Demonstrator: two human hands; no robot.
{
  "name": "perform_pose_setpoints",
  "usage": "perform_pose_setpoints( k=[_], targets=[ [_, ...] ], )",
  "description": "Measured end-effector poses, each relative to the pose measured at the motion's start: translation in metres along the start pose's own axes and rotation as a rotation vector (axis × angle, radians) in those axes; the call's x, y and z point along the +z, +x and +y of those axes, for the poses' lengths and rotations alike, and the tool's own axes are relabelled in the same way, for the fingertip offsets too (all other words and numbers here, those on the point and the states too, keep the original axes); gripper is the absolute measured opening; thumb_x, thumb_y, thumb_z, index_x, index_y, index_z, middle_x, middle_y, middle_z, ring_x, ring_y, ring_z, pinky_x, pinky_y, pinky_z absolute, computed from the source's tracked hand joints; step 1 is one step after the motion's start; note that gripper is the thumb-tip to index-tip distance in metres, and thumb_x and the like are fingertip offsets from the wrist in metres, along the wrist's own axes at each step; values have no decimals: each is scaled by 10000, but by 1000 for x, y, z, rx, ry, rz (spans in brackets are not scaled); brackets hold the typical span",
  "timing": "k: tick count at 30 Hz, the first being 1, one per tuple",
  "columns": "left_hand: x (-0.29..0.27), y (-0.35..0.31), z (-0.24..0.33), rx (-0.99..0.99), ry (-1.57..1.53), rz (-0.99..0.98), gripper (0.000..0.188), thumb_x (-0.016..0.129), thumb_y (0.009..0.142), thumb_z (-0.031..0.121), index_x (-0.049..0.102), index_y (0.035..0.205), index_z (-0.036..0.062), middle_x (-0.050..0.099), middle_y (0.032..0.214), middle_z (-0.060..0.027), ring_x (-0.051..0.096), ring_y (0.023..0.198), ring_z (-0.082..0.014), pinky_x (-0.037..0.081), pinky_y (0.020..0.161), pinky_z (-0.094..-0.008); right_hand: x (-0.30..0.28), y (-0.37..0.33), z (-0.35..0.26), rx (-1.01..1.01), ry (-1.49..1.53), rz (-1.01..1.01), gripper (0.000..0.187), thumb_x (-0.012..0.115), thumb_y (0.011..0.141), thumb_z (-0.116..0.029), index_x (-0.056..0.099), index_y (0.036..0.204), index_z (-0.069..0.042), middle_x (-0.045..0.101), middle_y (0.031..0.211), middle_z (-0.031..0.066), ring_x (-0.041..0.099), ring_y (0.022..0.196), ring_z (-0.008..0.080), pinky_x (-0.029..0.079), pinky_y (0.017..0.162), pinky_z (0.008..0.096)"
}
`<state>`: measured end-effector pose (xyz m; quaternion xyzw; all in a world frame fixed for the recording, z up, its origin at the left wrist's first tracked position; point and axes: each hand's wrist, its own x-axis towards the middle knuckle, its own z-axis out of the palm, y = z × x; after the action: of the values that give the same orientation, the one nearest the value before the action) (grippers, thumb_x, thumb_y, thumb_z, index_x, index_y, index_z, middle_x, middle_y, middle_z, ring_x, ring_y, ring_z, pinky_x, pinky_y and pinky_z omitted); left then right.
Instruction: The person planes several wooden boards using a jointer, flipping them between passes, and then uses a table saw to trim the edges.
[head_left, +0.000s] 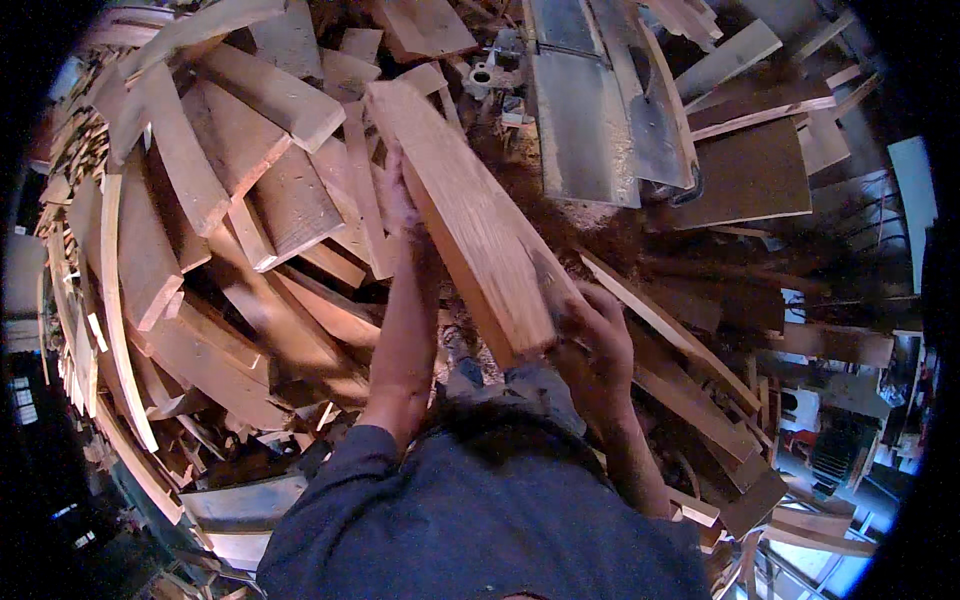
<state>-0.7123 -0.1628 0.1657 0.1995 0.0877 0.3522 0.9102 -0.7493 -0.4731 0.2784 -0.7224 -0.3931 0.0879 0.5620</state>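
A long, thick wooden board slants across the space in front of me, its far end up and to the left, its near end by my waist. My left hand grips its left side toward the far end, partly hidden behind the board. Near the close end, my right hand holds the right edge, thumb side against the wood. Both hands are closed on the same board. Its broad top face is pale with visible grain, and the left side face looks more orange.
A large heap of loose boards fills the left side. Ahead stands a machine with a flat metal table, dusted with sawdust. More planks lie to my right, and a wide brown panel rests beyond them.
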Motion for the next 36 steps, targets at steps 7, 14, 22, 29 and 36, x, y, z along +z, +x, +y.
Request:
perform_pose_setpoints(
  k=[7,14,22,29,36],
  targets=[
    [23,4,-34,-78,-108,-181,780,483,926,659,435,1429,65,543,1325,-203,557,1164,-379,459,1015,-485,-23,-56,20,628,98,-36,750,681,781,78,430,1476,-50,579,1322,139,571,1172,191,524,864,303],
    [55,-15,-31,-244,-414,-206,931,488,839,788,414,1459,98,500,1389,-201,463,1301,-418,363,1090,-597,-28,-66,38,461,35,-53,646,707,780,43,512,1394,-8,633,1260,141,606,1132,211,494,933,316],
    [34,-21,-10,-257,-262,-316,958,455,832,816,436,1435,73,521,1354,-199,484,1280,-388,390,1080,-563,-23,-73,63,465,-74,-74,620,747,792,-36,534,1374,-45,623,1310,189,618,1200,323,490,980,367],
    [38,-35,-2,-144,-288,-474,953,397,850,826,456,1406,55,558,1301,-155,550,1160,-356,438,1008,-544,-23,-91,86,606,-22,-34,712,748,759,-69,502,1427,-77,592,1376,162,570,1271,265,448,1044,361],
    [29,-64,6,-97,-465,-194,970,389,848,832,442,1422,52,541,1339,-120,543,1196,-343,437,1033,-560,-25,-73,41,766,563,47,831,800,746,-108,417,1477,-9,546,1382,143,537,1255,271,407,1084,385]
  ],
)
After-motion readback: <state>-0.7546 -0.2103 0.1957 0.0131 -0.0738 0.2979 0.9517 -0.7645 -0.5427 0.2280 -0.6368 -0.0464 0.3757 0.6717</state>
